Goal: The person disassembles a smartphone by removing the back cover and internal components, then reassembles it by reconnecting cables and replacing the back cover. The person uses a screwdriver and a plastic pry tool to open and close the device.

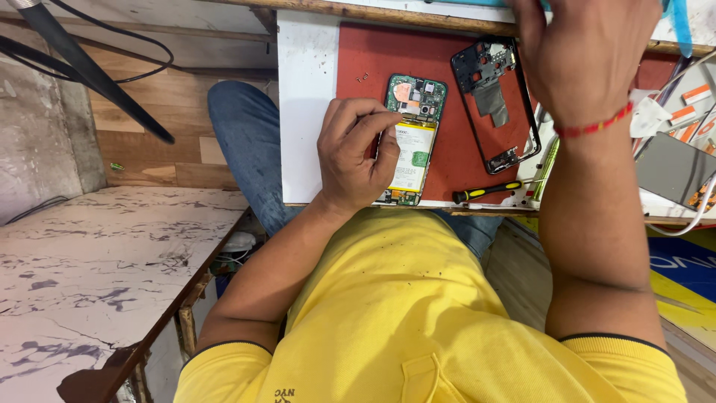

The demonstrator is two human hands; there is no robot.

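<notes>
**Opened phone under the left hand on the red mat**

Here is the opened smartphone with its green circuit board and white battery exposed [412,142], lying lengthwise on the red work mat [365,56], near the front edge of the white desk [306,112]. The left hand [354,153] sits at its 9 o'clock side, fingers [373,123] curled over the phone's left edge and pressing on the battery area, a steadying grip rather than a lift.

At 2 o'clock from the phone lies the black plastic phone frame with a grey metal plate inside [496,104], flat on the mat and apart from the phone. The right hand [585,56], a red thread band at its wrist, hovers over the frame's upper right corner; its fingers run out of the top of the view, so I cannot tell how far they are closed or whether they hold anything.

At 4 o'clock from the phone, a small screwdriver with a black and yellow handle [488,192] rests on the desk's front edge. Two tiny screws [363,77] lie on the mat at 11 o'clock.
</notes>
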